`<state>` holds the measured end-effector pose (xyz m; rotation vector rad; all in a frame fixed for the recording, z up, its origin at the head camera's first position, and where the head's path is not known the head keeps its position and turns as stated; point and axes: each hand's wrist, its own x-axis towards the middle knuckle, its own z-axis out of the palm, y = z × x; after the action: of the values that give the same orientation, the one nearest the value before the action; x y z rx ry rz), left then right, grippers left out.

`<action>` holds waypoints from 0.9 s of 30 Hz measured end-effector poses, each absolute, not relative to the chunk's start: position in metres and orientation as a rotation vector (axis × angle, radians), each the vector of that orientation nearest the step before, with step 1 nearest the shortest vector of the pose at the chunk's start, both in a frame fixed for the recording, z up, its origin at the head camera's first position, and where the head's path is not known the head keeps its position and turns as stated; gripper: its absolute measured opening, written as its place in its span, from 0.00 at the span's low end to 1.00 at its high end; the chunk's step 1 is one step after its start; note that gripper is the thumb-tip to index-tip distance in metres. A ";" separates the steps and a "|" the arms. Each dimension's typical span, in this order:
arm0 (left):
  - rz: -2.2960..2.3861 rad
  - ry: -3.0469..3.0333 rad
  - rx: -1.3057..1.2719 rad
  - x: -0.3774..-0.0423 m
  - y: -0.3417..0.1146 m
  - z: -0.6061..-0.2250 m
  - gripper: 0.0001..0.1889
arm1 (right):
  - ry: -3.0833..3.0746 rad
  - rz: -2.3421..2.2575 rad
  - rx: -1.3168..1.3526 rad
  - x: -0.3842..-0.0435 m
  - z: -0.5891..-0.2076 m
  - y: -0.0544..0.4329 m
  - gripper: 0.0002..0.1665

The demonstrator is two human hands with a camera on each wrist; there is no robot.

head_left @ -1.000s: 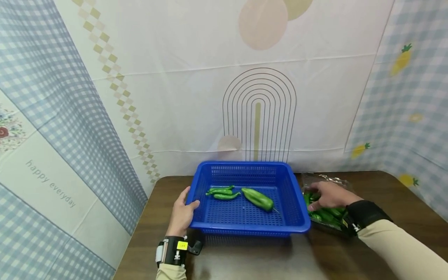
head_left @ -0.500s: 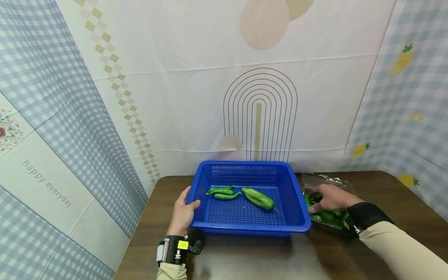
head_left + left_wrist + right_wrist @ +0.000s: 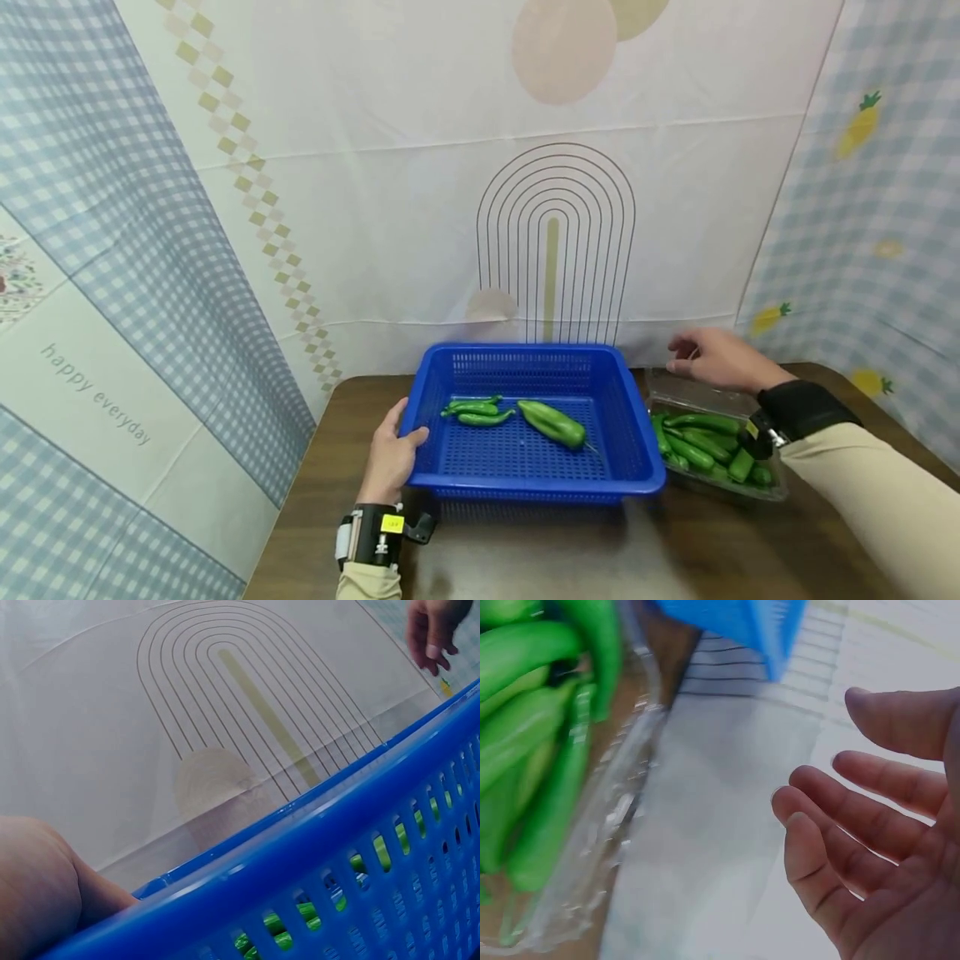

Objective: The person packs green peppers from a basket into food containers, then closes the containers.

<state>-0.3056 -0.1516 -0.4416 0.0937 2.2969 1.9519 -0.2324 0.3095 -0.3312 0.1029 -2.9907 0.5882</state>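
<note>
My left hand [image 3: 392, 454] grips the left rim of a blue plastic basket [image 3: 536, 486], with the thumb over the edge. On the basket's perforated floor lie several small green chili peppers [image 3: 478, 412] and one large pale green pepper [image 3: 553, 425]. My right hand [image 3: 716, 358] is raised over the back of a clear plastic container [image 3: 776, 487], fingers relaxed and nothing between them, as the right wrist view shows. Inside that container are several green peppers [image 3: 693, 452]. In the left wrist view the basket wall [image 3: 300, 862] hides most of the peppers behind its slots.
The dark wooden table [image 3: 322, 467] carries both the basket and the container, side by side. Behind it hangs a white patterned cloth [image 3: 390, 250]. Blue checked cloths [image 3: 187, 208] close in the left and right sides.
My right hand has lifted out of the plastic container, up and back, leaving its peppers in plain sight. My left hand and the basket have stayed in place.
</note>
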 end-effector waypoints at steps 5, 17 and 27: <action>1.967 2.300 0.112 -0.307 -0.150 -0.444 0.35 | -2.952 0.528 0.189 -0.251 -0.321 0.277 0.17; 1.981 2.299 0.120 -0.306 -0.146 -0.440 0.34 | -3.100 0.427 0.561 -0.311 -0.358 0.154 0.09; 1.997 2.304 0.103 -0.305 -0.152 -0.446 0.34 | -3.259 0.548 0.779 -0.343 -0.415 0.074 0.15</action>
<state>-0.3048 -0.1519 -0.4457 0.1028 2.3043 1.9969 -0.3427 0.0740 -0.4146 0.7793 -3.2590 0.5481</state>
